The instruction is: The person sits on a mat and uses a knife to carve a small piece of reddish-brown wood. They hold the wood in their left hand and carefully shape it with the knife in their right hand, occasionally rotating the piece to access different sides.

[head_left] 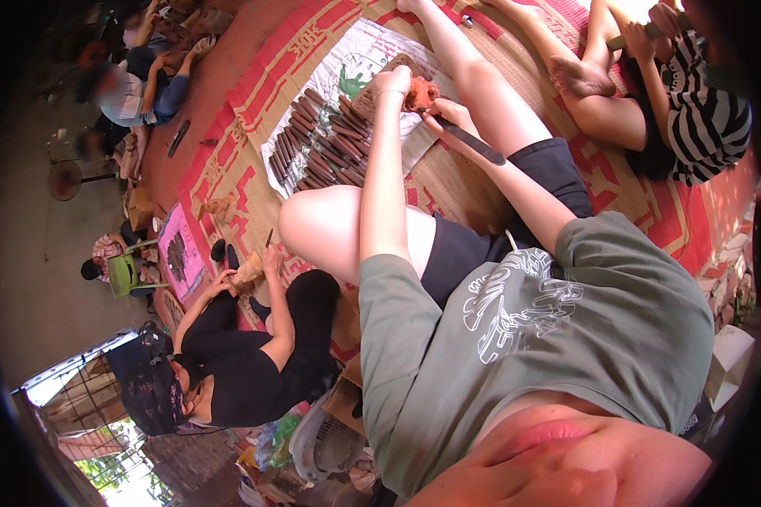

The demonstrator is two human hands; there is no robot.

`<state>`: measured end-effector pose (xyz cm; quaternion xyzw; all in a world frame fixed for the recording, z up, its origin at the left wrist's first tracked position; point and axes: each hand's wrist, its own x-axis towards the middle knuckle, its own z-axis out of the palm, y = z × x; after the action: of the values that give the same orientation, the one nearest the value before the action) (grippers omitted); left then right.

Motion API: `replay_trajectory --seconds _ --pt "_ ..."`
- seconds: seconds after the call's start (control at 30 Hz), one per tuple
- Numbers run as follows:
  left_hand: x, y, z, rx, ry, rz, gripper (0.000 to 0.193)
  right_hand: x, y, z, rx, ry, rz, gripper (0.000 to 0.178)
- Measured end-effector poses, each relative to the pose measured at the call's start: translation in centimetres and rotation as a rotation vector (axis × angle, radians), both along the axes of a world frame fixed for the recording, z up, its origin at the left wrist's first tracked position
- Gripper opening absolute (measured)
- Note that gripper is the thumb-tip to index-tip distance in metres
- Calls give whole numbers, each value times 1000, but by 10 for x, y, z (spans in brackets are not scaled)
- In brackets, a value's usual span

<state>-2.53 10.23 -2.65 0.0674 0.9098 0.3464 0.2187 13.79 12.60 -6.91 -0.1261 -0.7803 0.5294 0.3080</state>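
Observation:
My left hand is closed on a lumpy orange-brown piece, which looks like carved wood. Close by on its other side, my right hand grips a long dark tool. The tool's broad rear end lies back along my right forearm; its working tip is hidden near the piece. Below my left hand, several slim dark brown rods, perhaps tool handles, lie in rows on a white printed sheet. A brown block-like thing shows partly beside my left wrist.
My bare legs flank the work on a red and tan woven mat. At left, a person in black holds a pale piece and a thin tool. A person in stripes sits at upper right. A fan and bags stand at lower left.

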Motion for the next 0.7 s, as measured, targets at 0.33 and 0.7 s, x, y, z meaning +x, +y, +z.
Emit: replay_trajectory --seconds 0.33,0.7 --pt "1 -1 0 110 -115 15 39 0 -3 8 -42 25 19 14" --pt "4 -1 10 -4 0 -2 41 -6 2 -13 -15 34 -25 15"
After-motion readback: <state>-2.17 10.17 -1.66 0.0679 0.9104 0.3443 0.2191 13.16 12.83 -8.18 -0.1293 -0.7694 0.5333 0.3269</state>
